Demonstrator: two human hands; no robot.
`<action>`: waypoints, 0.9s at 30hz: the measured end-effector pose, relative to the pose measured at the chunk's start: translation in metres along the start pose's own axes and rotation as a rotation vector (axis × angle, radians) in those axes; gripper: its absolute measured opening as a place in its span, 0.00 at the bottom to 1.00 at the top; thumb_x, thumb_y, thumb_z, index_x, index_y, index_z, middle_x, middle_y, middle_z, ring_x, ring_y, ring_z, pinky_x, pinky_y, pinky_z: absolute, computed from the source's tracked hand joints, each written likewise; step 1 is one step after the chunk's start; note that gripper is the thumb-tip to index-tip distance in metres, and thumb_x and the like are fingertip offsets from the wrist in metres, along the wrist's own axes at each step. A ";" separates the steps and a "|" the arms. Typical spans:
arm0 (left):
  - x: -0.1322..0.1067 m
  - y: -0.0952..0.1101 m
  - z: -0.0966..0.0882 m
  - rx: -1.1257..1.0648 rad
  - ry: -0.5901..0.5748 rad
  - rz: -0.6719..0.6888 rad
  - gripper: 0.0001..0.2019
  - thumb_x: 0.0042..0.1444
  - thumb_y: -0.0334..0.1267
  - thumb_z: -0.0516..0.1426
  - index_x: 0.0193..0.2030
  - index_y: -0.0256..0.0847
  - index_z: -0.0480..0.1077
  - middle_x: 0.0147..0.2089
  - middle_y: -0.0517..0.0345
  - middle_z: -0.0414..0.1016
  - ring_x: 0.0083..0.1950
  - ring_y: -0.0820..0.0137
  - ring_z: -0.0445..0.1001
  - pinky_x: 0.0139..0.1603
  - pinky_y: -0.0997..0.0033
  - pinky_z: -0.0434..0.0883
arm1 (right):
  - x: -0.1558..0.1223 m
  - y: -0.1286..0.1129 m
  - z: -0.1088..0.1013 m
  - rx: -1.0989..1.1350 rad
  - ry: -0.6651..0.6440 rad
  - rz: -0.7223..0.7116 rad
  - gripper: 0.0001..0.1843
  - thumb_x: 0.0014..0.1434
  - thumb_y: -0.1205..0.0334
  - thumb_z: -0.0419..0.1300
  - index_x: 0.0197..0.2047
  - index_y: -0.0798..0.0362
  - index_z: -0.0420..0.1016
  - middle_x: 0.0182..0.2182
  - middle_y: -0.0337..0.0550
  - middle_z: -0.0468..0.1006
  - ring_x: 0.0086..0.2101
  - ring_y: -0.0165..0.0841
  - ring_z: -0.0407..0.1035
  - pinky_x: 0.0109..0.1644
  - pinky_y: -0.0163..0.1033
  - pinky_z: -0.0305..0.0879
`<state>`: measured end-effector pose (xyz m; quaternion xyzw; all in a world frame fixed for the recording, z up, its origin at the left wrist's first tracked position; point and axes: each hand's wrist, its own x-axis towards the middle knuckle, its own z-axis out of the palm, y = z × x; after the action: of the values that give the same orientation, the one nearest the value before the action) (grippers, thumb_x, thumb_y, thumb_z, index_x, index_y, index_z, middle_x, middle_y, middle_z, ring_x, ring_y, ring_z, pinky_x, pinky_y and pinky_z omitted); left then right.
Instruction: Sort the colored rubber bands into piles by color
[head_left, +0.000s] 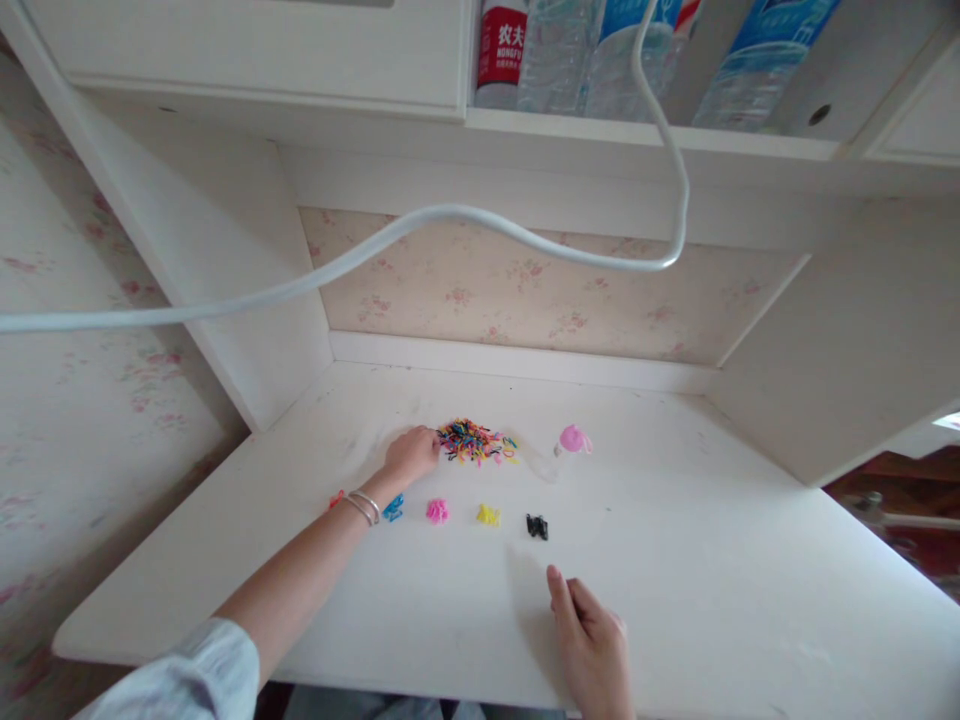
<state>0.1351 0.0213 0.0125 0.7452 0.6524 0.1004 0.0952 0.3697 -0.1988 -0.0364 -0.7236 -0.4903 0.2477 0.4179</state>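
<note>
Five little color piles (437, 511) sit on the desk (697, 570), but a big mixed heap (470, 440) remains, left hand (413, 456) at its edge, pinch too small to tell, right hand (592, 640) curled up.

The left arm (296, 585) stretches ahead, left hand (414, 454) curled; behind it, rightward, the right hand (594, 638) (thumb (559, 592) extended) folds inward.

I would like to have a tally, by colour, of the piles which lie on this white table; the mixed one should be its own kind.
Red pile, partly hidden: 1
Blue pile: 1
Pink pile: 1
Yellow pile: 1
Black pile: 1
Mixed-colour pile: 1
Total: 6
</note>
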 end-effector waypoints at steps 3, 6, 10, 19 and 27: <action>0.000 -0.002 -0.002 -0.011 0.000 -0.007 0.13 0.57 0.39 0.50 0.38 0.43 0.76 0.44 0.51 0.77 0.45 0.65 0.75 0.44 0.71 0.68 | 0.000 0.000 0.000 -0.003 0.010 -0.015 0.27 0.58 0.40 0.51 0.19 0.50 0.52 0.16 0.30 0.49 0.21 0.27 0.47 0.24 0.30 0.49; -0.001 -0.005 -0.004 -0.028 0.005 -0.012 0.13 0.57 0.40 0.50 0.37 0.43 0.77 0.43 0.52 0.78 0.44 0.66 0.75 0.44 0.72 0.68 | 0.000 -0.002 0.000 -0.003 0.006 -0.011 0.27 0.57 0.39 0.51 0.19 0.50 0.52 0.17 0.30 0.49 0.21 0.27 0.48 0.25 0.30 0.49; 0.000 -0.008 -0.006 -0.045 0.026 -0.006 0.14 0.58 0.39 0.49 0.38 0.44 0.76 0.45 0.53 0.77 0.46 0.67 0.74 0.45 0.73 0.67 | -0.001 -0.003 0.000 0.006 0.003 -0.001 0.27 0.57 0.39 0.51 0.19 0.50 0.54 0.17 0.31 0.49 0.21 0.27 0.48 0.25 0.30 0.50; 0.001 -0.015 -0.003 -0.064 0.056 0.009 0.12 0.58 0.39 0.50 0.37 0.44 0.75 0.44 0.55 0.77 0.45 0.67 0.73 0.44 0.73 0.66 | 0.000 -0.003 0.001 0.017 -0.001 0.012 0.27 0.56 0.39 0.51 0.18 0.50 0.53 0.17 0.30 0.48 0.21 0.27 0.47 0.25 0.30 0.49; -0.001 -0.012 -0.004 -0.087 0.058 0.035 0.12 0.59 0.39 0.50 0.37 0.44 0.76 0.43 0.56 0.76 0.44 0.69 0.73 0.44 0.75 0.66 | 0.000 -0.004 0.000 -0.010 -0.025 0.021 0.28 0.57 0.37 0.50 0.19 0.51 0.54 0.17 0.30 0.50 0.21 0.26 0.48 0.26 0.30 0.49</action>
<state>0.1227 0.0215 0.0130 0.7483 0.6368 0.1516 0.1069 0.3676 -0.1985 -0.0333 -0.7277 -0.4889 0.2588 0.4056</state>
